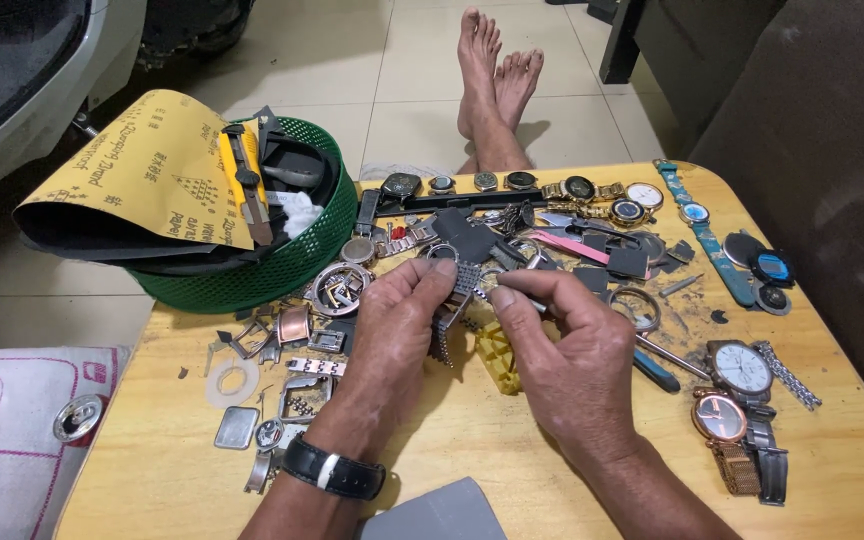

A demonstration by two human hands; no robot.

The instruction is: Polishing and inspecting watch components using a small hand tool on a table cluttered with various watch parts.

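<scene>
My left hand point(397, 330) pinches a metal link watch band point(455, 300), which hangs down from my fingers over the wooden table point(472, 440). A black strap watch sits on that wrist. My right hand point(567, 350) is close beside it, fingers closed on a thin metal tool whose tip meets the band's top end. A yellow plastic band holder point(497, 355) lies on the table under both hands. Watches and watch parts are scattered all round.
A green mesh basket point(282, 265) with sandpaper sheets point(142, 175) and tools stands at the back left. Two watches point(737, 400) lie at the right, a row of watches point(572, 190) along the far edge. Bare feet point(492, 80) rest beyond the table. A cushion point(12, 420) lies at the left.
</scene>
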